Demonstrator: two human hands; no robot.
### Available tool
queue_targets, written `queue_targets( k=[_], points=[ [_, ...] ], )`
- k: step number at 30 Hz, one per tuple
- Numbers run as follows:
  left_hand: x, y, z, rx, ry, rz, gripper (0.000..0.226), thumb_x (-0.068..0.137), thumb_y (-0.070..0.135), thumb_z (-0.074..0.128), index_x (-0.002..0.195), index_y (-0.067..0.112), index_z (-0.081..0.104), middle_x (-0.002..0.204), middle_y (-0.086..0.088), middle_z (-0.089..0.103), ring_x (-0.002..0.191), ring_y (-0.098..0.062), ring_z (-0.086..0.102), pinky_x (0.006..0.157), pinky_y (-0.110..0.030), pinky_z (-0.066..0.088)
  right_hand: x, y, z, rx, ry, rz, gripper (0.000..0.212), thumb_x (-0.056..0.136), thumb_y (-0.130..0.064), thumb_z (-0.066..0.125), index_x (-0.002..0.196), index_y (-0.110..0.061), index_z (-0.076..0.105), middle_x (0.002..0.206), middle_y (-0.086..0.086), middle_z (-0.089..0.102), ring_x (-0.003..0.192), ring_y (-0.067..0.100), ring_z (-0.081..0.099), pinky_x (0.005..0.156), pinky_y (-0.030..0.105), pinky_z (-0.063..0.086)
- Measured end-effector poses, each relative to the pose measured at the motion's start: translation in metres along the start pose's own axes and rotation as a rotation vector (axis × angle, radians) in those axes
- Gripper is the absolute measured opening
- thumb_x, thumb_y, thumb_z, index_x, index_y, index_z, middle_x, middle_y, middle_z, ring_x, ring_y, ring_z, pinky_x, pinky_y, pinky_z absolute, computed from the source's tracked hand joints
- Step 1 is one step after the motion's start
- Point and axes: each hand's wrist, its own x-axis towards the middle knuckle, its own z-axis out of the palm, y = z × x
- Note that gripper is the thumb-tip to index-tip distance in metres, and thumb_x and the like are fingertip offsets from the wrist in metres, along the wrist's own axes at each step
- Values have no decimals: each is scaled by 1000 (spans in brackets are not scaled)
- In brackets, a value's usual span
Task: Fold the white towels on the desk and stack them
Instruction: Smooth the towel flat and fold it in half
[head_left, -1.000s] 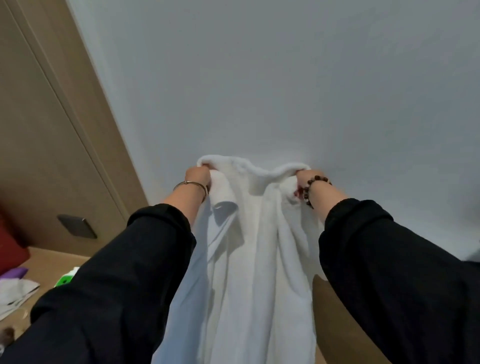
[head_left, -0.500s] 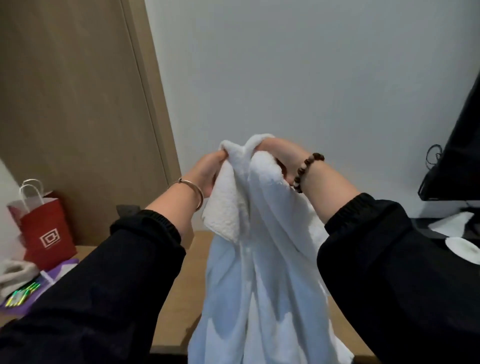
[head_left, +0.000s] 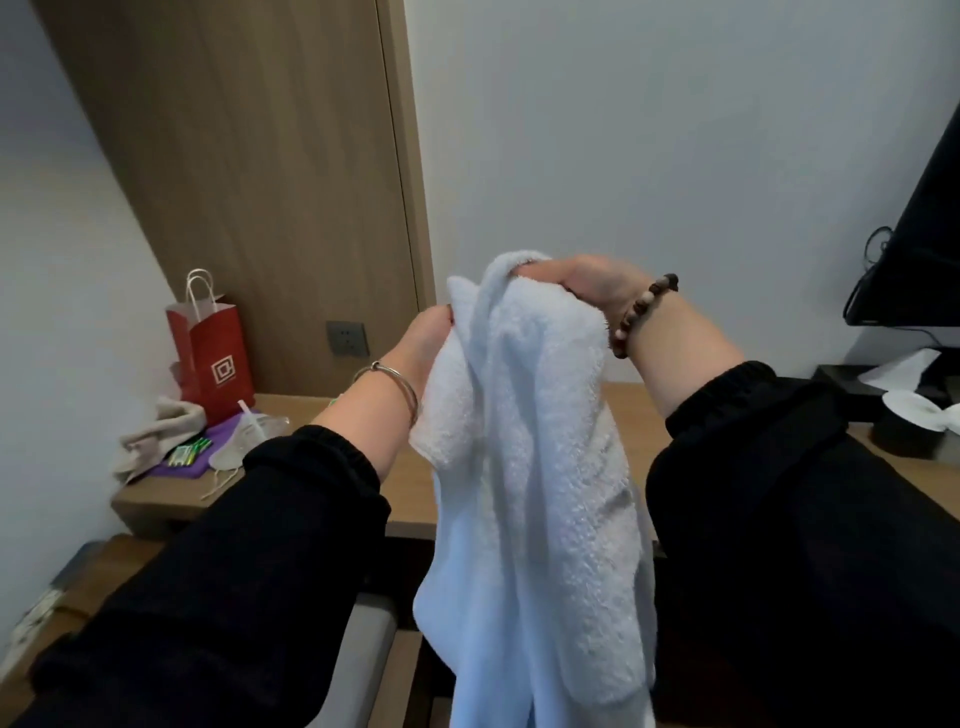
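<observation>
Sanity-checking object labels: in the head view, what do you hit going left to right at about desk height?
red paper bag → wall socket → left hand → white towel, gripped by both hands → right hand → black tissue holder

From here, the only bare desk (head_left: 410, 493) I can reach lies mid-front, and the hanging towel (head_left: 524, 467) curtains most of it. On the left end a red bag (head_left: 218, 358), a beige cloth (head_left: 156, 436) and small clutter crowd the top. On the right a black box (head_left: 904, 441) and the monitor (head_left: 924, 234) stand in the way.
</observation>
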Motion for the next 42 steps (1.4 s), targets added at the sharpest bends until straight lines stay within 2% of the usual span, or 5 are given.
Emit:
queue_targets(
  k=[3, 7, 14, 27, 42],
  points=[
    [7, -13, -28, 541, 178, 187, 30, 97, 17, 43, 95, -4, 65, 90, -15, 68, 86, -31, 62, 67, -30, 41, 21, 20, -10, -385, 426, 38, 27, 100, -21, 43, 75, -14, 50, 66, 3, 57, 63, 18, 57, 42, 16, 36],
    [5, -14, -71, 882, 461, 466, 17, 90, 3, 41, 85, 0, 57, 91, -22, 62, 86, -36, 56, 63, -34, 28, 36, 55, -43, -764, 910, -149, 21, 95, -12, 43, 102, -13, 62, 103, 11, 62, 91, 29, 56, 57, 16, 33],
    [5, -44, -124, 1470, 531, 370, 15, 86, 6, 46, 98, 9, 55, 93, -26, 63, 84, -46, 59, 64, -39, 38, 7, 106, -114, -1699, 823, 23, 16, 92, -12, 54, 102, -10, 67, 100, 14, 68, 92, 33, 65, 65, 30, 39],
    [46, -90, -70, 1139, 571, 225, 20, 89, 4, 38, 93, 8, 58, 105, -26, 58, 98, -44, 53, 73, -37, 37, -34, 169, -163, -1532, 1067, 293, 23, 93, -7, 47, 109, -8, 63, 116, 14, 56, 111, 32, 51, 82, 37, 40],
    [210, -73, 19, 825, 645, 363, 26, 91, 10, 43, 101, 7, 67, 103, -20, 65, 95, -37, 56, 65, -30, 30, 54, 110, -298, -1081, 1556, 75, 27, 92, 3, 40, 109, -5, 58, 117, 19, 52, 104, 35, 52, 95, 42, 29]
  ],
)
